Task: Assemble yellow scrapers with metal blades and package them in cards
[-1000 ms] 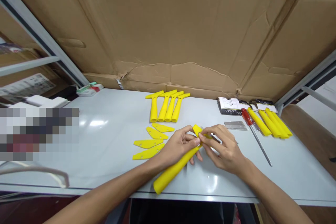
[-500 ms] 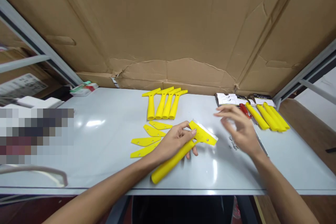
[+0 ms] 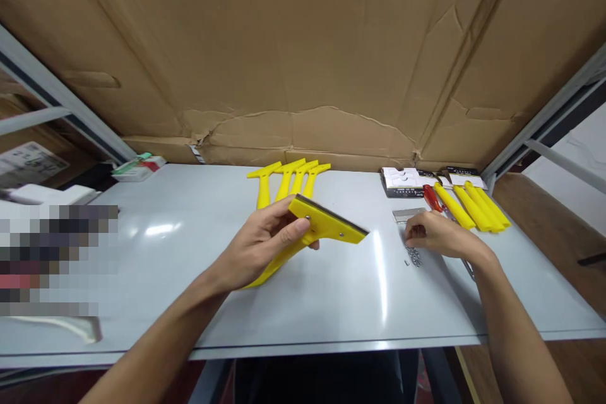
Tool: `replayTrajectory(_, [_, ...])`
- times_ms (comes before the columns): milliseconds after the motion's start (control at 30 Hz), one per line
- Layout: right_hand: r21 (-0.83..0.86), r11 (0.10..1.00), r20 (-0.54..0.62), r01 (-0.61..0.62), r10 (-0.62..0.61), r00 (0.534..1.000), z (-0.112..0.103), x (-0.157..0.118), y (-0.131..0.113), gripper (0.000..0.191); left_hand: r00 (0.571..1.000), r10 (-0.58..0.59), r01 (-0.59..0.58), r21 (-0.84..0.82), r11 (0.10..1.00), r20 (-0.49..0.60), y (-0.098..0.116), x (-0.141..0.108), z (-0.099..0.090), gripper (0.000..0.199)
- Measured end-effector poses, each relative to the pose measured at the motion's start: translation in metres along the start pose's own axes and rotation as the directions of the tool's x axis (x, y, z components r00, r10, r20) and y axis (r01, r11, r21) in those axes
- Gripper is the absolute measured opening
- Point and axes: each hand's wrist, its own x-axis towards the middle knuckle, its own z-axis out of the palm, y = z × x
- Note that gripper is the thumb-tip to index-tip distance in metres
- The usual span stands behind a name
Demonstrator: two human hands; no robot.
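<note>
My left hand (image 3: 265,240) is closed round a yellow scraper (image 3: 331,225), its thumb pressing beside a screw on the head. A dark edge runs along the scraper's upper side, and its handle slants down behind my hand. My right hand (image 3: 435,235) is bent to the table with thumb and fingertips pinched together, just above a small pile of screws (image 3: 415,257). Whatever those fingertips hold is too small to make out. Beside them lie flat metal blades (image 3: 407,214), partly covered by the hand.
Several yellow scraper bodies (image 3: 297,180) lie in a row at the back. On the right are yellow handles (image 3: 480,208), a red-handled screwdriver (image 3: 432,197) and black-and-white boxes (image 3: 402,182). A cardboard sheet (image 3: 303,57) rises behind the table (image 3: 303,315).
My right hand has moved down from the air to the screws, and its fingers have closed. My left hand has shifted left and turned the scraper, covering the loose yellow plates.
</note>
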Motion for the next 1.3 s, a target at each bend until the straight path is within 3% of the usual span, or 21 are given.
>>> replayTrajectory(67, [-0.008,1.000,0.011,-0.007,0.007,1.000,0.001,0.003,-0.002,0.011,0.986,0.149,-0.130,0.206,0.970,-0.078,-0.008,0.001,0.006,0.021])
replayTrajectory(100, [-0.006,1.000,0.004,-0.005,0.005,1.000,0.002,0.004,-0.002,0.013,0.959,0.266,-0.218,0.348,0.912,-0.094,-0.013,0.002,0.010,0.017])
replayTrajectory(167, [0.010,1.000,-0.007,0.002,-0.002,1.000,0.004,0.006,0.000,0.015,0.853,0.522,-0.407,0.615,0.675,-0.009,-0.023,0.004,0.018,0.013])
replayTrajectory(233, [0.022,1.000,0.001,0.002,-0.002,1.000,0.005,0.008,0.001,0.013,0.728,0.668,-0.539,0.728,0.422,0.152,-0.032,0.006,0.027,0.018])
replayTrajectory(300, [0.017,1.000,0.017,0.001,-0.001,1.000,0.007,0.009,0.001,0.009,0.669,0.696,-0.596,0.747,0.293,0.260,-0.039,0.007,0.035,0.024])
replayTrajectory(467, [0.036,0.998,-0.124,0.052,-0.047,0.991,0.005,0.005,-0.015,0.011,0.605,0.678,-0.631,0.771,0.089,0.417,-0.042,0.002,0.045,0.030])
replayTrajectory(567, [0.186,0.959,-0.220,0.213,-0.171,0.961,0.005,-0.001,-0.036,0.011,0.559,0.681,-0.636,0.772,-0.014,0.473,-0.041,0.000,0.045,0.025])
replayTrajectory(633, [0.287,0.877,-0.288,0.384,-0.303,0.908,0.009,-0.004,-0.053,0.011,0.530,0.679,-0.637,0.767,-0.076,0.507,-0.042,0.000,0.045,0.023])
replayTrajectory(733, [0.344,0.744,-0.359,0.572,-0.458,0.813,0.022,-0.006,-0.076,0.008,0.510,0.660,-0.620,0.768,-0.163,0.552,-0.044,-0.001,0.045,0.023])
replayTrajectory(900, [0.321,0.654,-0.413,0.685,-0.554,0.723,0.041,-0.003,-0.091,0.007,0.539,0.638,-0.590,0.787,-0.181,0.550,-0.049,-0.002,0.048,0.028])
replayTrajectory(1000, [0.334,0.661,-0.428,0.672,-0.529,0.733,0.044,-0.002,-0.092,0.006,0.561,0.636,-0.572,0.804,-0.163,0.529,-0.051,-0.002,0.048,0.032])
replayTrajectory(1167, [0.408,0.682,-0.439,0.606,-0.435,0.786,0.047,-0.003,-0.094,0.005,0.562,0.635,-0.541,0.816,-0.203,0.530,-0.047,-0.003,0.049,0.025])
replayTrajectory(1300, [0.435,0.683,-0.426,0.587,-0.418,0.802,0.050,-0.002,-0.096,0.004,0.569,0.647,-0.532,0.827,-0.181,0.508,-0.047,-0.003,0.051,0.024])
